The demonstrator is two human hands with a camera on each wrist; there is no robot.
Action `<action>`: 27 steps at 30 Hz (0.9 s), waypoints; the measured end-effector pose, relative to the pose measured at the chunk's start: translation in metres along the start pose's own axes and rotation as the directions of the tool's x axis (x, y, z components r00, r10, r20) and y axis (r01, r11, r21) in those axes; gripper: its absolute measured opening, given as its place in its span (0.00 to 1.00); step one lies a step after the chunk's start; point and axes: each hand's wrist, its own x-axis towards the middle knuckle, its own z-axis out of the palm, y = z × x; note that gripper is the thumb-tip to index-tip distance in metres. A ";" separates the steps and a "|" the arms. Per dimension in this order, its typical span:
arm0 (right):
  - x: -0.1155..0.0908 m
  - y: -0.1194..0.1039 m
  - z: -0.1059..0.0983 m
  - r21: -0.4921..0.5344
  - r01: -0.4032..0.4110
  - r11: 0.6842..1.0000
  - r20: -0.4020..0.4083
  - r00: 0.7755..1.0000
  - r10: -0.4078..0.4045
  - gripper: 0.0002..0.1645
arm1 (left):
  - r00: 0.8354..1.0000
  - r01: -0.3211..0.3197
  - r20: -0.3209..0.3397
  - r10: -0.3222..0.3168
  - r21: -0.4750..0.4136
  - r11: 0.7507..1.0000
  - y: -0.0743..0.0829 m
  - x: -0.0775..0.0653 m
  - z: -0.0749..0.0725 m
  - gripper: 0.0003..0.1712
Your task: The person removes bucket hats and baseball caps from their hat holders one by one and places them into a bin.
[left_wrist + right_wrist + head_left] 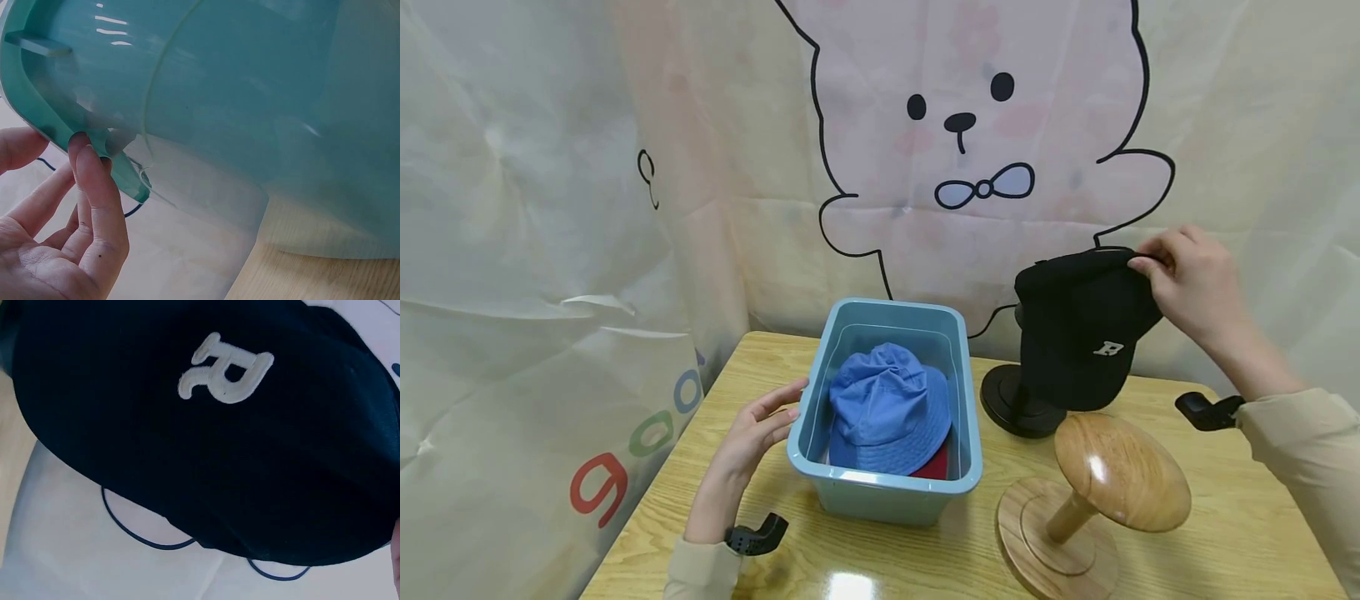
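My right hand (1198,283) pinches the upper edge of a black cap (1067,333), which bears a white embroidered letter R (231,369). The cap hangs with its brim downward in front of a black stand (1000,400), hiding most of it. At the left, the fingers of my left hand (760,429) touch the rim of a light blue plastic bin (887,498). The left wrist view shows the fingertips (80,142) against the underside of that rim. Inside the bin lies a blue bucket hat (883,408), partly covering something red (936,462).
A wooden hat stand (1123,471) with a tilted oval top and round base stands at the front right. Wood-grain table (790,542) lies under everything. Behind it hangs a cartoon-printed curtain (775,275), and a black cable (988,321) runs near the black stand.
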 end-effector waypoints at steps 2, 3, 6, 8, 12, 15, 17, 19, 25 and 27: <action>0.004 -0.003 -0.002 0.003 0.010 1.000 -0.008 1.000 -0.010 0.07 | 1.000 -0.004 0.000 0.004 -0.001 1.000 0.000 0.000 0.000 0.30; 0.005 -0.005 -0.003 0.001 0.011 1.000 -0.009 1.000 -0.011 0.07 | 1.000 -0.006 0.001 0.006 -0.002 1.000 0.000 0.000 0.000 0.30; 0.010 -0.011 -0.007 0.001 0.000 1.000 0.004 1.000 0.000 0.08 | 1.000 -0.009 0.002 0.009 -0.002 1.000 0.000 -0.001 -0.001 0.30; 0.013 -0.016 -0.009 -0.002 -0.014 1.000 0.024 1.000 0.014 0.08 | 1.000 -0.006 0.000 0.006 -0.002 1.000 0.000 -0.001 0.000 0.30; 0.017 -0.024 -0.015 -0.020 -0.046 0.999 0.075 0.996 0.048 0.07 | 1.000 0.004 -0.004 -0.004 -0.002 1.000 0.001 0.000 0.000 0.30; 0.020 -0.031 -0.019 -0.043 -0.063 0.997 0.103 0.992 0.067 0.07 | 1.000 0.010 -0.008 -0.010 0.003 1.000 0.001 0.000 0.000 0.30; 0.022 -0.036 -0.022 -0.054 -0.066 0.996 0.121 0.990 0.072 0.07 | 1.000 0.010 -0.008 -0.010 0.004 1.000 0.001 0.000 0.000 0.30; 0.024 -0.041 -0.024 -0.054 -0.063 0.997 0.136 0.988 0.070 0.07 | 1.000 0.010 -0.008 -0.010 0.004 1.000 0.001 0.000 0.000 0.30; 0.030 -0.056 -0.026 -0.034 -0.061 0.998 0.153 0.986 0.065 0.07 | 1.000 0.008 -0.007 -0.008 0.005 1.000 0.001 0.000 0.000 0.30; 0.032 -0.060 -0.026 -0.025 -0.069 0.997 0.150 0.986 0.072 0.07 | 1.000 0.008 -0.009 -0.008 0.005 1.000 0.001 0.000 0.000 0.30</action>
